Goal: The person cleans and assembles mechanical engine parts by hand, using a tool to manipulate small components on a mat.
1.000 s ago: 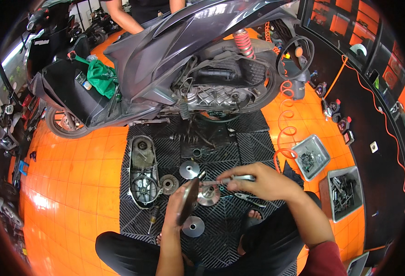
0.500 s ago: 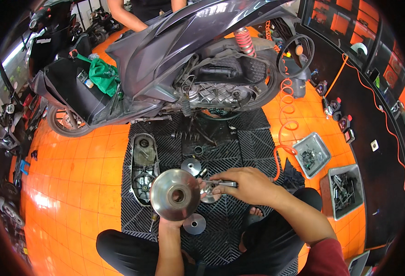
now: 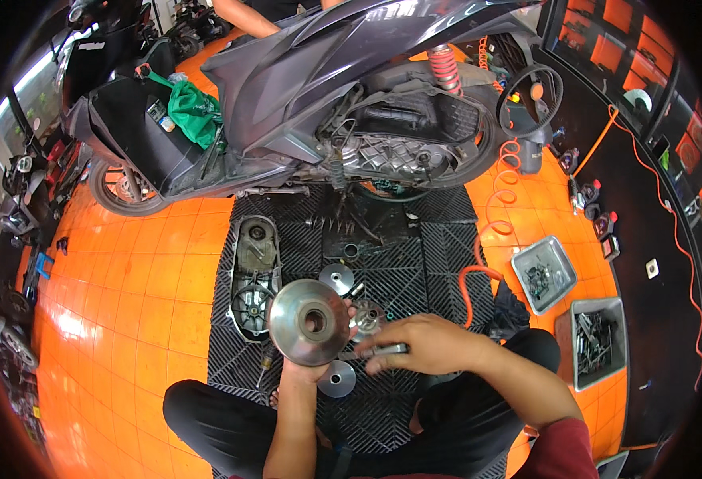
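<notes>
A round, shiny metal pulley disc [image 3: 307, 321] with a hole through its middle rests in my left hand [image 3: 309, 373]. That palm is under the disc, and its fingertips show at the right rim. Just to the right, my right hand [image 3: 431, 343] is closed around a slim silver hand tool [image 3: 391, 350]; its kind is unclear, and blur smears the fingers. Below them on the black mat lie a smaller metal disc [image 3: 336, 279], another flat disc [image 3: 337, 380] and a round hub part [image 3: 367, 318], partly behind my hands.
A long crankcase cover [image 3: 255, 275] lies left on the ribbed mat [image 3: 446, 263]. Ahead stands a dark scooter [image 3: 287, 120] with its drive side exposed; a person's arm [image 3: 245, 16] reaches behind it. To the right are a parts tray [image 3: 562, 271], a tool bin [image 3: 620, 351] and an orange air hose [image 3: 466, 287].
My right hand and the tool have dropped slightly, away from the disc's rim. The left hand still holds the disc. The whole view has shifted a little.
</notes>
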Demonstrator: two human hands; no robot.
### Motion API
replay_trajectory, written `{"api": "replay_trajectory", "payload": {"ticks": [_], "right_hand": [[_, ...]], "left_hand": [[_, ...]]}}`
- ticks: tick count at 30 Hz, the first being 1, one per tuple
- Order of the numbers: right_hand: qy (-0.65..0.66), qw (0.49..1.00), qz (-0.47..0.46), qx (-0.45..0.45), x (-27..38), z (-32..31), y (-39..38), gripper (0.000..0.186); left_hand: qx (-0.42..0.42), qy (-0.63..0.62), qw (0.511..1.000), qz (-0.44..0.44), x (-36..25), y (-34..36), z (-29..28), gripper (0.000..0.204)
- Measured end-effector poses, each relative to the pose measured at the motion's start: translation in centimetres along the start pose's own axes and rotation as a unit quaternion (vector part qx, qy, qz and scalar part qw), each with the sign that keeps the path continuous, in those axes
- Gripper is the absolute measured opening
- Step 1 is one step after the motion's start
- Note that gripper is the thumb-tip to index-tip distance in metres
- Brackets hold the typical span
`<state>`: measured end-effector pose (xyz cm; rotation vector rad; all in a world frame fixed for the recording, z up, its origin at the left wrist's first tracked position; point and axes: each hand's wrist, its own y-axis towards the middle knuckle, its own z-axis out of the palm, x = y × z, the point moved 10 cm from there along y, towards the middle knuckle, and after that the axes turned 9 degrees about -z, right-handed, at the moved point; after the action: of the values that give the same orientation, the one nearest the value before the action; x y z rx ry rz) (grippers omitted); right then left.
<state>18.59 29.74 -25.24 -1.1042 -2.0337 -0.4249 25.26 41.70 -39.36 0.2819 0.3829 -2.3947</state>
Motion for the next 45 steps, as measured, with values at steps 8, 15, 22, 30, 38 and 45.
{"api": "replay_trajectory", "payload": {"ticks": [8,15,22,30,38,45], "right_hand": [[-0.091,0.996,-0.02,-0.017,1.8,-0.1,0.1,0.048],[-0.103,0.989,-0.03,-0.105,3.3,-3.3,-0.5,0.044],[-0.058,0.987,0.018,-0.148,0.8,-6.0,-1.9,0.041],[-0.107,0.983,0.056,-0.135,-0.9,-5.6,-1.2,0.039],[0.019,0.976,0.018,-0.218,0.3,-4.6,-0.7,0.05],[-0.03,0.979,0.018,-0.199,3.4,-7.5,-1.4,0.041]], "left_hand": [[-0.052,-0.058,0.997,-0.021,1.4,0.7,-2.4,0.06],[-0.205,0.238,0.949,0.032,-0.1,0.5,-2.9,0.055],[-0.283,0.571,0.747,0.188,-3.4,-0.5,2.4,0.057],[0.017,0.148,0.985,0.088,-0.6,1.2,1.7,0.06],[0.024,-0.017,0.999,0.044,0.1,0.7,0.1,0.059],[-0.093,0.216,0.958,0.165,-4.1,-2.0,2.7,0.058]]}}
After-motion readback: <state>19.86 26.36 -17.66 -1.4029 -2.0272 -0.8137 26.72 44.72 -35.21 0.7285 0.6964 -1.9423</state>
